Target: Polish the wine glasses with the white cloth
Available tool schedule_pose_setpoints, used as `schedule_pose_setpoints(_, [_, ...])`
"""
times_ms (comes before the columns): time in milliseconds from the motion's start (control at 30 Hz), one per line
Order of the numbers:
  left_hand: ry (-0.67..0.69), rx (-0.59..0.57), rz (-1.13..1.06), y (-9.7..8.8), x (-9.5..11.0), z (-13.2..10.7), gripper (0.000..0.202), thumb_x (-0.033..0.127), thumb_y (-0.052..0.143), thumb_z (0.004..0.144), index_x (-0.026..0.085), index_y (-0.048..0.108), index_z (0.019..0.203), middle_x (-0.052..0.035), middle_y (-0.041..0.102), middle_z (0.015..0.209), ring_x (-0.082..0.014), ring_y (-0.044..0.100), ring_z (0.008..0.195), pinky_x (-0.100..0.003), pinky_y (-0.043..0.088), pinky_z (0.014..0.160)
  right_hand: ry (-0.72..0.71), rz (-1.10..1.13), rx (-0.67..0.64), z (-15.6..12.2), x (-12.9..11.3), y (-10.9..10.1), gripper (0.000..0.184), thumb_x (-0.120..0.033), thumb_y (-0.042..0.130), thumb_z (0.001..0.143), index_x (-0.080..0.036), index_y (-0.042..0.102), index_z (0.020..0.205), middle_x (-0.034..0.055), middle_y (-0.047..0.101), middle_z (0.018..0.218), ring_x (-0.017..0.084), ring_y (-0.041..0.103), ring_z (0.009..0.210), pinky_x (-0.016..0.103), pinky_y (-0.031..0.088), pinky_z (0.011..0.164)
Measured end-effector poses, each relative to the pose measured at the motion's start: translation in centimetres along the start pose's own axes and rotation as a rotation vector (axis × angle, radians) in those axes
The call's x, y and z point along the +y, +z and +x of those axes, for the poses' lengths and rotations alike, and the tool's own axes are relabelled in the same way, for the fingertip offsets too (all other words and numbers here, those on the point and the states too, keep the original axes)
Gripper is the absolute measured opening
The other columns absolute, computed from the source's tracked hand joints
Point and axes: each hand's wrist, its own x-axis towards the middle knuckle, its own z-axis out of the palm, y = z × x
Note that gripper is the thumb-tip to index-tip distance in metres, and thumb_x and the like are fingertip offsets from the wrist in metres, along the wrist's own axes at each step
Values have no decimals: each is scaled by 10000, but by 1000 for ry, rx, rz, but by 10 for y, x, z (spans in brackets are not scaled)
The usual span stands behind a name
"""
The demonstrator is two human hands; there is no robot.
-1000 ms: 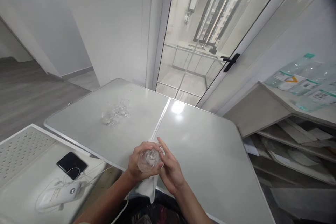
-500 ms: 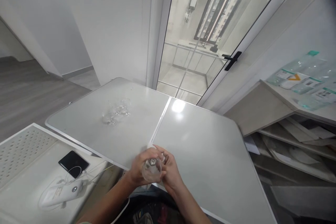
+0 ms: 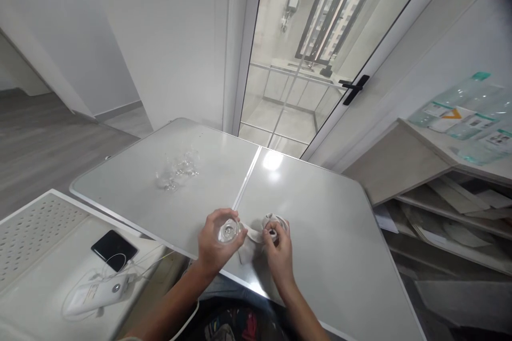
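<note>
My left hand (image 3: pixel 214 240) is wrapped round a clear drinking glass (image 3: pixel 229 230), which I see end-on, just over the near edge of the table. To its right, my right hand (image 3: pixel 279 245) pinches a bunched white cloth (image 3: pixel 246 250), part of which hangs down toward my left hand. Fingers hide some of both the glass and the cloth. Several more clear glasses (image 3: pixel 178 170) lie close together on the left half of the grey table (image 3: pixel 320 213); their outlines blend into one another.
A side table at left bears a black phone (image 3: pixel 114 250) and a white device (image 3: pixel 98 295) with cables. Plastic bottles (image 3: pixel 460 114) lie on a shelf unit (image 3: pixel 420 165) at right. Behind the table stands a glass door with a black handle (image 3: pixel 354 89).
My hands, earlier together around the glass, have moved apart. The right one has gone right with the white cloth, now more visible. The glass stays in my left hand, slightly farther from me.
</note>
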Motion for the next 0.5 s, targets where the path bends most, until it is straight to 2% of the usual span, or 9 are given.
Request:
schedule_pose_setpoints(67, [-67, -12, 2, 5, -4, 9, 517, 256, 852, 765, 220, 566, 1195, -57, 725, 1044, -215, 744, 965, -441, 613, 967, -123, -80, -116, 5, -2, -13, 187, -119, 480, 798, -215, 622, 873, 51, 607, 963, 238, 601, 979, 335, 471, 880])
schedule_pose_setpoints(167, [-63, -77, 1, 16, -11, 21, 482, 271, 835, 787, 225, 577, 1192, -56, 710, 1081, -207, 730, 1005, -439, 590, 1006, -282, -293, -427, 5, -11, -25, 463, -63, 463, 706, -227, 662, 1091, 68, 613, 1194, 190, 644, 853, 296, 487, 791])
schedule_pose_setpoints(233, [-54, -135, -7, 26, -17, 26, 462, 284, 822, 801, 226, 590, 1197, -66, 686, 1131, -211, 721, 1041, -438, 588, 1013, -332, -524, -609, 2, -18, -26, 657, -64, 492, 709, -289, 615, 1314, 81, 510, 1476, 150, 657, 743, 284, 479, 720])
schedule_pose_setpoints(300, [-41, -194, -29, 35, -24, 27, 455, 297, 814, 809, 225, 593, 1201, -72, 649, 1164, -213, 712, 1058, -427, 601, 988, -329, -745, -717, 0, -23, -22, 767, -75, 516, 737, -347, 522, 1454, 96, 403, 1613, 143, 673, 689, 285, 469, 682])
schedule_pose_setpoints(333, [-29, -218, -42, 40, -27, 26, 457, 301, 815, 809, 225, 591, 1200, -72, 630, 1168, -214, 707, 1063, -421, 606, 974, -316, -830, -746, -1, -24, -19, 768, -83, 521, 760, -346, 498, 1482, 112, 420, 1611, 158, 691, 695, 289, 470, 680])
schedule_pose_setpoints(400, [0, -258, -54, 48, -35, 24, 466, 305, 826, 800, 224, 589, 1193, -71, 606, 1159, -222, 696, 1078, -419, 607, 967, -280, -936, -780, -1, -24, -12, 707, -100, 519, 803, -295, 509, 1483, 142, 545, 1514, 205, 727, 747, 298, 482, 691])
schedule_pose_setpoints(500, [17, -302, -66, 56, -44, 21, 486, 319, 853, 776, 219, 599, 1178, -77, 602, 1156, -238, 674, 1105, -439, 584, 1003, -237, -989, -794, 1, -19, -5, 616, -109, 516, 825, -205, 560, 1432, 176, 651, 1383, 262, 754, 861, 322, 508, 732])
